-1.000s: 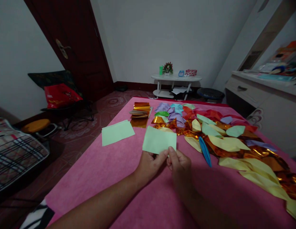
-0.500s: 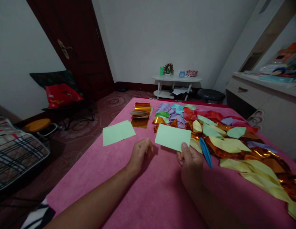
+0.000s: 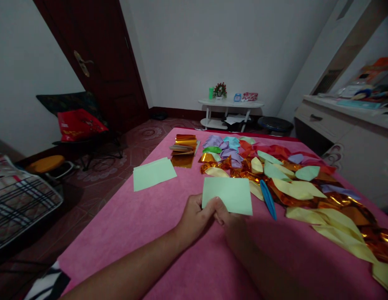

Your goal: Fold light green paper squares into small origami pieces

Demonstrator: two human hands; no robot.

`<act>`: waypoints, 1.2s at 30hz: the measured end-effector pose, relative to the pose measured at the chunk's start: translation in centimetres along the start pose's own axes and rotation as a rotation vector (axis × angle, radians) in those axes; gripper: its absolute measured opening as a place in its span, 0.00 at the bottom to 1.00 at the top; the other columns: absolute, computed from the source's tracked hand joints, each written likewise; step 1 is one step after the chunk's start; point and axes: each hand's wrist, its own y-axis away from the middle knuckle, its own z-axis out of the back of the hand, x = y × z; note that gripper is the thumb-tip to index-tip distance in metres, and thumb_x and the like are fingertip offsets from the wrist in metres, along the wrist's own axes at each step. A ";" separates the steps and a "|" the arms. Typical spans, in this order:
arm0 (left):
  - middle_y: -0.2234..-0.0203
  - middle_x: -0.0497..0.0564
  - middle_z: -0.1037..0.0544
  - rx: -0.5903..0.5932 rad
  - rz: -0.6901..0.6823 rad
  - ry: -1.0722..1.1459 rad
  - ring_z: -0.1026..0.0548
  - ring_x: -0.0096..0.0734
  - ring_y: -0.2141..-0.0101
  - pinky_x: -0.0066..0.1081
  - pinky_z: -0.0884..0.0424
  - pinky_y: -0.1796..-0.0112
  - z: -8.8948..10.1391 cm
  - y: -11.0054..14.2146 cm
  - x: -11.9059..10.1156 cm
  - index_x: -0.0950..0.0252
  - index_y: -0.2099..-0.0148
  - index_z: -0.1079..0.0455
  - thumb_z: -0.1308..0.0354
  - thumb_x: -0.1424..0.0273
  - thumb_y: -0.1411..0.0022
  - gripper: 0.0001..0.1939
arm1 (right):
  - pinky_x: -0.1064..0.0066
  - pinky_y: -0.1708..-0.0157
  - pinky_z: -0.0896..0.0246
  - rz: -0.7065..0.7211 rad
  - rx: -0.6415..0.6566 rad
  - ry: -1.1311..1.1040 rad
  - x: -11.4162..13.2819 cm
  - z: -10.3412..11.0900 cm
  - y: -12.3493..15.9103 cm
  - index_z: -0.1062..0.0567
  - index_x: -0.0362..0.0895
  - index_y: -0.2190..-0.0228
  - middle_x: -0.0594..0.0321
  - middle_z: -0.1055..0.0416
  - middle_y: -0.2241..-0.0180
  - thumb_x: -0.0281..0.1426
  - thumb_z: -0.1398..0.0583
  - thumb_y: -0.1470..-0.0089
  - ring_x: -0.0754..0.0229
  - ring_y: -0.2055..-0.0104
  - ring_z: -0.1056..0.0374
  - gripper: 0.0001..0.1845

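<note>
A pale green sheet of paper (image 3: 230,193) is held above the pink cloth, gripped along its near edge. My left hand (image 3: 195,216) pinches its near left corner, thumb on top. Right beside it, my right hand (image 3: 230,221) also grips the near edge, the two thumbs touching. A small stack of the same green paper (image 3: 154,174) lies to the left. Behind it sits a pile of shiny gold foil sheets (image 3: 183,152). To the right of the held sheet rests a folded blue paper piece (image 3: 268,200).
Folded and crumpled paper pieces in yellow (image 3: 298,188), purple, red and gold foil spread over the right side of the pink-covered table (image 3: 144,250). A white side table (image 3: 231,102) stands by the wall. A chair with a red bag (image 3: 79,125) is at left.
My right hand has brought the green sheet nearer to me and moved left. My left hand has come right and taken hold of its near edge.
</note>
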 end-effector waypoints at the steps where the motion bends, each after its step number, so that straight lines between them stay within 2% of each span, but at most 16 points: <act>1: 0.82 0.51 0.26 0.014 -0.006 -0.017 0.30 0.27 0.79 0.25 0.33 0.74 0.0 0.0 -0.2 0.70 0.75 0.28 0.47 0.60 0.37 0.21 | 0.69 0.83 0.48 -0.061 0.006 -0.038 0.1 0.2 0.0 0.36 0.47 0.82 0.68 0.42 0.86 0.42 0.39 0.50 0.63 0.83 0.45 0.18; 3: 0.79 0.51 0.24 0.004 -0.026 -0.049 0.29 0.28 0.76 0.26 0.32 0.71 0.3 -0.1 -0.6 0.70 0.74 0.27 0.47 0.61 0.37 0.20 | 0.70 0.84 0.51 -0.137 -0.021 -0.073 0.4 0.6 -0.2 0.38 0.47 0.84 0.69 0.44 0.87 0.44 0.39 0.50 0.65 0.84 0.48 0.21; 5: 0.77 0.51 0.24 -0.055 -0.034 -0.079 0.28 0.29 0.75 0.26 0.33 0.70 0.7 -0.3 -0.8 0.70 0.72 0.26 0.45 0.61 0.39 0.18 | 0.71 0.83 0.54 -0.153 -0.053 -0.090 0.4 1.0 -0.5 0.40 0.46 0.86 0.70 0.47 0.87 0.46 0.39 0.50 0.66 0.84 0.50 0.24; 14: 0.79 0.49 0.25 -0.237 0.004 -0.106 0.31 0.28 0.76 0.26 0.36 0.73 3.0 -1.1 -0.4 0.71 0.73 0.26 0.39 0.60 0.46 0.16 | 0.72 0.80 0.57 -0.037 0.025 -0.070 0.6 1.5 -1.1 0.43 0.45 0.87 0.71 0.49 0.87 0.48 0.44 0.45 0.67 0.83 0.53 0.28; 17: 0.77 0.51 0.23 -0.223 0.013 -0.061 0.29 0.30 0.75 0.27 0.34 0.71 2.4 -0.9 -0.2 0.71 0.70 0.26 0.38 0.59 0.47 0.16 | 0.72 0.81 0.57 -0.040 -0.011 -0.043 0.8 1.2 -0.8 0.44 0.45 0.87 0.71 0.50 0.87 0.48 0.44 0.45 0.67 0.83 0.53 0.28; 20: 0.74 0.51 0.22 -0.103 -0.036 0.009 0.27 0.32 0.72 0.29 0.31 0.68 0.8 -0.5 -0.1 0.68 0.68 0.27 0.34 0.59 0.51 0.17 | 0.73 0.82 0.57 -0.035 -0.033 0.018 1.1 0.7 -0.2 0.43 0.46 0.87 0.71 0.49 0.87 0.50 0.44 0.47 0.67 0.83 0.52 0.28; 24: 0.82 0.48 0.27 -0.118 -0.010 -0.038 0.31 0.27 0.78 0.26 0.34 0.73 -0.1 -0.2 -0.4 0.67 0.76 0.32 0.40 0.57 0.45 0.18 | 0.73 0.81 0.53 -0.015 0.034 0.016 1.4 0.4 0.2 0.42 0.46 0.87 0.70 0.48 0.87 0.50 0.45 0.46 0.66 0.83 0.50 0.28; 27: 0.86 0.47 0.32 -0.181 0.034 -0.074 0.34 0.24 0.82 0.25 0.38 0.77 0.9 -0.4 -0.7 0.67 0.80 0.35 0.43 0.56 0.42 0.22 | 0.73 0.80 0.53 0.012 0.036 0.029 1.2 0.7 0.0 0.42 0.45 0.87 0.70 0.47 0.87 0.48 0.45 0.45 0.66 0.82 0.49 0.27; 31: 0.87 0.46 0.34 -0.314 -0.008 -0.097 0.37 0.22 0.83 0.23 0.42 0.79 2.7 -1.1 -0.5 0.67 0.82 0.36 0.43 0.56 0.43 0.24 | 0.72 0.80 0.55 0.024 0.006 0.029 0.9 1.1 -0.4 0.42 0.45 0.86 0.70 0.47 0.86 0.47 0.45 0.44 0.67 0.82 0.51 0.27; 36: 0.87 0.45 0.35 -0.313 -0.015 -0.114 0.39 0.21 0.83 0.23 0.44 0.78 3.4 -1.4 0.2 0.67 0.82 0.37 0.45 0.55 0.41 0.25 | 0.73 0.81 0.56 -0.001 0.004 0.012 0.4 1.3 -0.9 0.40 0.44 0.86 0.70 0.46 0.86 0.48 0.44 0.45 0.68 0.82 0.51 0.27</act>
